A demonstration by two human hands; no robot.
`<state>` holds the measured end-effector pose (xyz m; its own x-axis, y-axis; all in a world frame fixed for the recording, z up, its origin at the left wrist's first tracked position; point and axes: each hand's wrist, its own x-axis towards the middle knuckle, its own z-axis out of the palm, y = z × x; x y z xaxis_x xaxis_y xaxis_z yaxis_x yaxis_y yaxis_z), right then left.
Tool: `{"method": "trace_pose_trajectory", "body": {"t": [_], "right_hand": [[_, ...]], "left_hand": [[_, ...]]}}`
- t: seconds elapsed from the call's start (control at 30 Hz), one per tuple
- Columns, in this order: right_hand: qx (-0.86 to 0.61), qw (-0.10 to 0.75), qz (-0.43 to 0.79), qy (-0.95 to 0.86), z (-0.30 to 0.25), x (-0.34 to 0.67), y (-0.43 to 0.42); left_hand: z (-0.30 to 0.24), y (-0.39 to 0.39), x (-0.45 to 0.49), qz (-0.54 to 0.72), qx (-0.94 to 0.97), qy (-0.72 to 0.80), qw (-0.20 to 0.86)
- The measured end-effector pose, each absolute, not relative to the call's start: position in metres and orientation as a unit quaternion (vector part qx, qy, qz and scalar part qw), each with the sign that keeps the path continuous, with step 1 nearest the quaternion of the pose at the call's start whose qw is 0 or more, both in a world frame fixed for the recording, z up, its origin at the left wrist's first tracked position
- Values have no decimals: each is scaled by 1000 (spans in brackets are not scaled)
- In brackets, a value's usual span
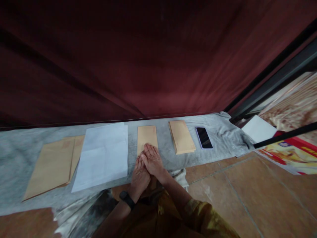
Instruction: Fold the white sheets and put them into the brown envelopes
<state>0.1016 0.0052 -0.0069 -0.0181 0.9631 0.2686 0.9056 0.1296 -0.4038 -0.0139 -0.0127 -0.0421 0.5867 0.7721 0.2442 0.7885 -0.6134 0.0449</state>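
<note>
On mottled grey cloth [163,134], rests flat, open left hand [140,175] and right hand [153,160] over tan paper envelope [147,136]. Leaves white paper sheets [101,158] and thicker tan stack [182,137] untouched.

Black wristband [127,200] on left forearm [112,215], with rounded dark module, watch-like; any markings too small to read. Left hand [140,175] and right hand [153,161] bare, as is right forearm [175,190]. Right sleeve [204,213] loose, mustard to olive yellow, paler blotches. Garment front [148,220] brownish yellow, darkly shadowed, pattern hard to make out.
</note>
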Motion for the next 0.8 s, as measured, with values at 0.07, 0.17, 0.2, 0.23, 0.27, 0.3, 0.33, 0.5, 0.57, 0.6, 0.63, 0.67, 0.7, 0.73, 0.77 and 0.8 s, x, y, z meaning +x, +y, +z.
{"method": "trace_pose_trajectory", "body": {"t": [0.07,0.17,0.2,0.23,0.27,0.3,0.33,0.5,0.57,0.6,0.63,0.67,0.7,0.73,0.77,0.8], "right_hand": [[-662,222,45,-714,-9,106,3],[-666,200,25,-718,-9,114,1],[-669,195,19,-717,-10,117,0],[-674,190,14,-714,-10,119,-1],[-680,186,9,-709,-11,121,-1],[-686,184,4,-704,-12,123,-2],[-691,183,1,-700,-14,124,-3],[-679,191,-5,-709,-19,133,-2],[-674,192,-3,-713,-21,137,6],[-673,193,-3,-714,-21,139,12],[-674,194,-3,-713,-22,141,19],[-676,196,-5,-710,-23,143,27],[-680,198,-8,-706,-24,145,36],[-685,198,-12,-701,-25,147,45],[-689,198,-15,-696,-26,149,54],[-693,197,-17,-693,-27,151,61]], "left_hand": [[-40,-17,-16,-131,-886,-443,33],[-31,-25,-20,-149,-879,-452,29],[-28,-27,-22,-155,-877,-454,28],[-25,-28,-23,-161,-874,-457,27],[-22,-30,-24,-165,-871,-461,27],[-20,-31,-25,-168,-869,-465,24],[-18,-32,-26,-170,-867,-468,21],[-11,-35,-29,-166,-870,-465,-3],[-10,-35,-30,-169,-869,-465,-4],[-11,-34,-30,-170,-869,-465,-4],[-11,-34,-30,-172,-869,-463,-3],[-13,-33,-31,-174,-871,-459,-2],[-15,-33,-31,-177,-873,-455,0],[-17,-32,-32,-181,-874,-451,2],[-19,-31,-32,-184,-875,-448,3],[-21,-31,-33,-187,-875,-447,4]]}}
